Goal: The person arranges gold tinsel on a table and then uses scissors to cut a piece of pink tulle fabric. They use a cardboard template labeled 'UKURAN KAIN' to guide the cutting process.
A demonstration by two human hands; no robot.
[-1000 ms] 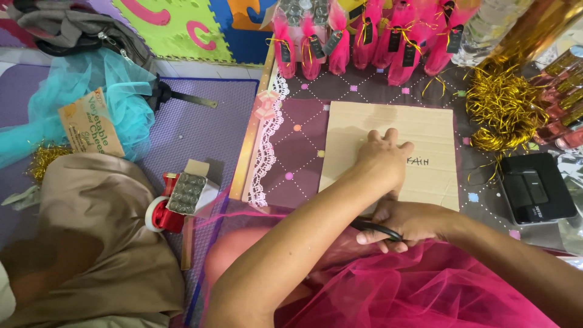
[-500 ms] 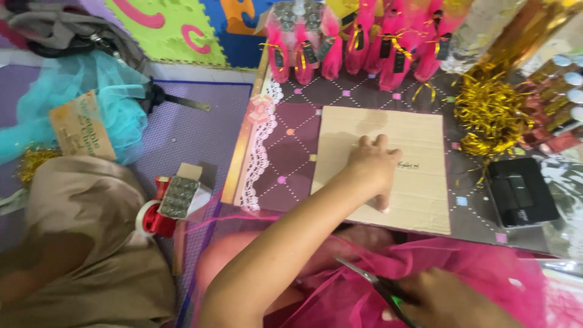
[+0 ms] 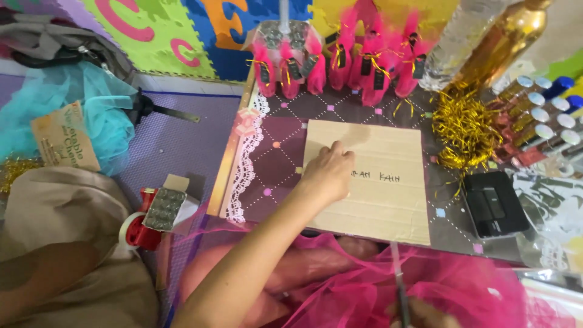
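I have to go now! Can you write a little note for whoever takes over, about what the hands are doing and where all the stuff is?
Left hand: flat on the cardboard sheet, pinning it to the patterned board.
Right hand: at the bottom edge, gripping scissors, blades pointing up at the cardboard's near edge.
Pink tulle lies across the lap, under that edge.
Done: cardboard laid in place; a row of pink wrapped favours stands at the back.
Left: no cut in the tulle visible yet.
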